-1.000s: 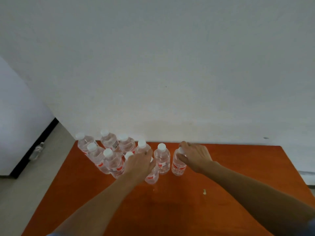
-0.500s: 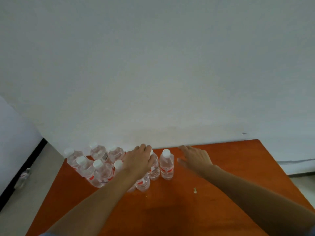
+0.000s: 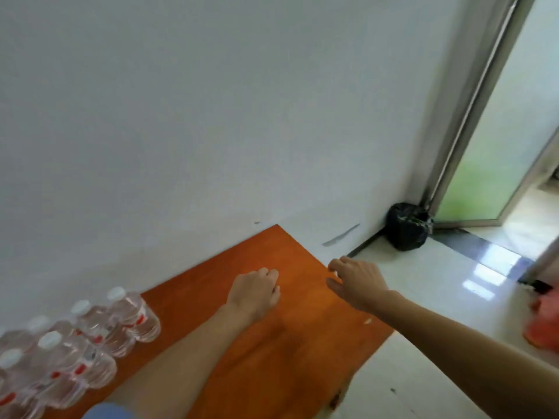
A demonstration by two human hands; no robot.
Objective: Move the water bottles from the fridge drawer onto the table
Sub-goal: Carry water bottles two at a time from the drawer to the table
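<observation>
The left grip (image 3: 257, 290) is empty, its fingers curled loosely in toward the palm, hovering over the bare middle of the orange surface (image 3: 272, 358); the right grip (image 3: 357, 282) is empty too, fingers bent and spread, holding nothing, hanging just past the surface's far right corner, partly over the pale floor (image 3: 423, 373).

Outward from there, the water bottles (image 3: 90, 331) stand in a tight cluster at the left end of the surface, close to the wall (image 3: 211, 116); all are upright, long axis vertical, white caps up, red bands on the labels; the nearest of them (image 3: 133, 316) is well apart from the left grip and lies to its left and a little toward the person; the right grip is farther off still.

The fridge drawer does not show in this view, so how many bottles remain there cannot be told. I judge the set-down step finished and the next move a trip back for more; both arms point toward the surface's right edge, away from the cluster, with a glass door (image 3: 490, 146), a black bag (image 3: 406, 226) at its foot and something red (image 3: 544, 325) at the frame's edge on that side; if the drawer lies that way, the right grip leads, but that is a guess.
</observation>
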